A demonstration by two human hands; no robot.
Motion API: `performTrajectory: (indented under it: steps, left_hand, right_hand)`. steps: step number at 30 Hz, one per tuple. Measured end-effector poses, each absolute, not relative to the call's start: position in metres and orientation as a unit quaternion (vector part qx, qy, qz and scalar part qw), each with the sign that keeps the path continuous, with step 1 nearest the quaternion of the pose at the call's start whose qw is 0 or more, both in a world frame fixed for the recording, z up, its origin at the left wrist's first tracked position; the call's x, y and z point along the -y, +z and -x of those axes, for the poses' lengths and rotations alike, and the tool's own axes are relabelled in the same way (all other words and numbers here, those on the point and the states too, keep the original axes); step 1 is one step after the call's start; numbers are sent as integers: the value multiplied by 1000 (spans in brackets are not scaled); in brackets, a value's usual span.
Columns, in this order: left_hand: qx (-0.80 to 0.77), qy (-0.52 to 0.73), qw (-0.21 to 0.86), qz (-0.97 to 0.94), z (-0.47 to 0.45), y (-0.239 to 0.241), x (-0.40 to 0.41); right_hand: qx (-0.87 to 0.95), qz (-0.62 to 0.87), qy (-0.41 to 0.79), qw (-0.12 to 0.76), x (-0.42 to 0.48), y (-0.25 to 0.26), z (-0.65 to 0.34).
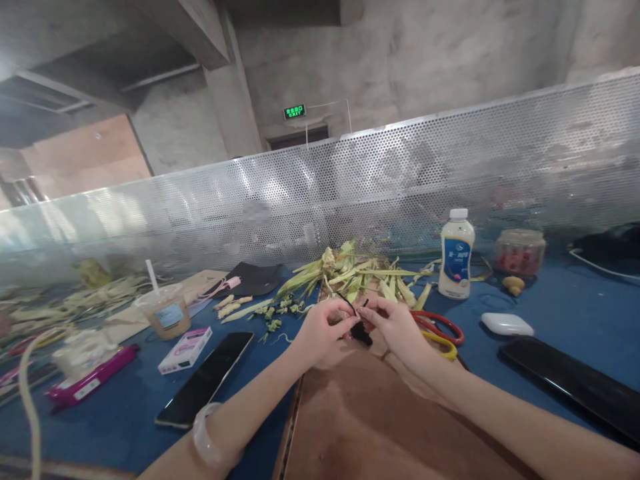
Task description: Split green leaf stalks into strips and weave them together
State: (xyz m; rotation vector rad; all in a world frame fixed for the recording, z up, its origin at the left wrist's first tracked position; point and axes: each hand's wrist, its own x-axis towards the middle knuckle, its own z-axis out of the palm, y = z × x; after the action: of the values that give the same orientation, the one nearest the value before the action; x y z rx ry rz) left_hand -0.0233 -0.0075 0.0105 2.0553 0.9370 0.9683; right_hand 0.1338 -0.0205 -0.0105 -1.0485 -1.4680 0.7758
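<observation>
Both hands meet over the far part of a brown board (350,427). Between them is a small black piece (361,332) that looks like cord or fabric, with thin black ends rising from it. My left hand (323,333) pinches it with thumb and forefinger. My right hand (393,327) is closed in a pinch on its other side. Fingers partly cover the piece, so its exact kind does not show. Just beyond the hands lies a heap of pale green dried husk strips (350,270). Scissors with red and yellow handles (440,333) rest beside my right hand.
At left are a phone (207,380), a small box (185,350), a drink cup (167,310) and a purple tissue pack (93,377). To the right stand a white-capped bottle (456,257), a jar (520,253), a white earbud case (507,325) and a black case (570,380). A perforated metal screen (400,173) runs behind.
</observation>
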Motion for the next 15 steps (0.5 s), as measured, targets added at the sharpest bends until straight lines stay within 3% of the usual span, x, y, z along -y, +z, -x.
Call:
performTrajectory:
  steps: [15]
  left_hand:
    - [-338, 399, 433, -734, 25, 10, 8]
  right_hand:
    - [618, 450, 295, 573, 26, -8, -134]
